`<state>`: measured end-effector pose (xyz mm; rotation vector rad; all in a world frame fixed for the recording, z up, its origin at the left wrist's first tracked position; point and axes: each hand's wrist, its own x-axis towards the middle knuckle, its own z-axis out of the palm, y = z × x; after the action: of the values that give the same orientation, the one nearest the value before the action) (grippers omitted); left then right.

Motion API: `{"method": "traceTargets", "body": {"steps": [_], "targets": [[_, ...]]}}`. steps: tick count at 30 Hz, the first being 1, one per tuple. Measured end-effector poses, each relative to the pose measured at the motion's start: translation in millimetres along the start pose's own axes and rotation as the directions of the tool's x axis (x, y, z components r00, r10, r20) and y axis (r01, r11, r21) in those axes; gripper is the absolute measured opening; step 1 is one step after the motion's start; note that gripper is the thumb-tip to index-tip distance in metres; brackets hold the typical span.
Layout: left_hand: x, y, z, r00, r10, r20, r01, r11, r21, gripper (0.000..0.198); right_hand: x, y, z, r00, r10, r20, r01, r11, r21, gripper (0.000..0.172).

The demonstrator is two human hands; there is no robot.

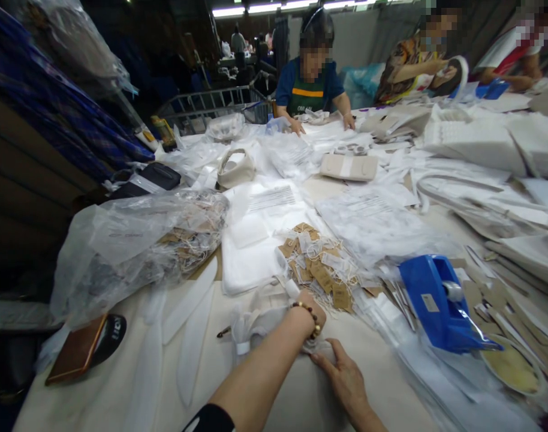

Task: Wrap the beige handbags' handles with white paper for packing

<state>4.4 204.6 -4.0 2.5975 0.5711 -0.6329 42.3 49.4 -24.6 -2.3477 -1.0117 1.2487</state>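
In front of me lies a beige bag [303, 390], with crumpled whitish wrapping [262, 321] bunched along its upper edge. My left hand [313, 305], with a beaded bracelet at the wrist, reaches in over that edge; its fingers are bent down and mostly hidden, so what they hold cannot be made out. Lower and to the right, my right hand [346, 378] pinches the bag's edge between thumb and fingers. Just beyond my left hand is a pile of brown cardboard tags with strings [321, 273].
A blue tape dispenser [436, 306] stands at right. White plastic sheets [256, 240] lie ahead, a clear bag of tags [143, 234] at left. Near the left edge are a brown phone case [76, 351] and white strips [195, 336]. Co-workers sit across the table, one [310, 84] directly opposite.
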Motion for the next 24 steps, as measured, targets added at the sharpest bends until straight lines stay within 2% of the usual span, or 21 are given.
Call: {"method": "traceTargets", "body": {"steps": [4,7,9,11,13,14,17,19,22,24], "targets": [[-35,11,0.3,0.995,-0.017,-0.096,0.019,1.0,0.022,0.016,6,-3,2,0.999,0.033,-0.008,-0.033,0.999,-0.024,0.044],[-63,1,-11.3,0.975,0.01,-0.224,-0.024,0.998,-0.06,0.035,7,-4,3,0.999,0.036,-0.009,-0.036,0.999,-0.021,0.044],[-73,-15,-23.3,0.932,-0.129,-0.338,0.084,0.986,-0.145,0.045,6,-4,3,1.0,0.028,-0.004,-0.028,0.999,-0.015,0.045],[-74,-37,-34.4,0.83,-0.374,-0.414,0.284,0.922,-0.264,0.039,6,-3,2,1.0,0.015,-0.001,-0.015,1.0,-0.012,0.044],[-66,-59,-40.9,0.725,-0.569,-0.388,0.432,0.815,-0.386,0.028,5,-3,2,1.0,0.004,-0.011,-0.005,1.0,-0.004,0.044],[-62,-69,-41.7,0.7,-0.623,-0.348,0.467,0.769,-0.436,0.024,5,-3,2,1.0,0.003,-0.019,-0.003,1.0,0.001,0.043],[-53,-90,-34.5,0.707,-0.659,-0.256,0.462,0.705,-0.539,0.026,5,-4,1,0.999,0.005,-0.048,-0.005,1.0,0.013,0.039],[-58,-97,-24.2,0.706,-0.66,-0.258,0.435,0.69,-0.578,0.025,5,-5,0,0.998,0.007,-0.055,-0.006,1.0,0.019,0.036],[-81,-107,-8.5,0.665,-0.681,-0.306,0.424,0.682,-0.595,0.024,4,-6,0,0.998,0.012,-0.057,-0.01,0.999,0.033,0.034],[-100,-114,-1.7,0.614,-0.702,-0.361,0.445,0.685,-0.577,0.024,4,-7,0,0.998,0.021,-0.058,-0.019,0.999,0.041,0.034]]}}
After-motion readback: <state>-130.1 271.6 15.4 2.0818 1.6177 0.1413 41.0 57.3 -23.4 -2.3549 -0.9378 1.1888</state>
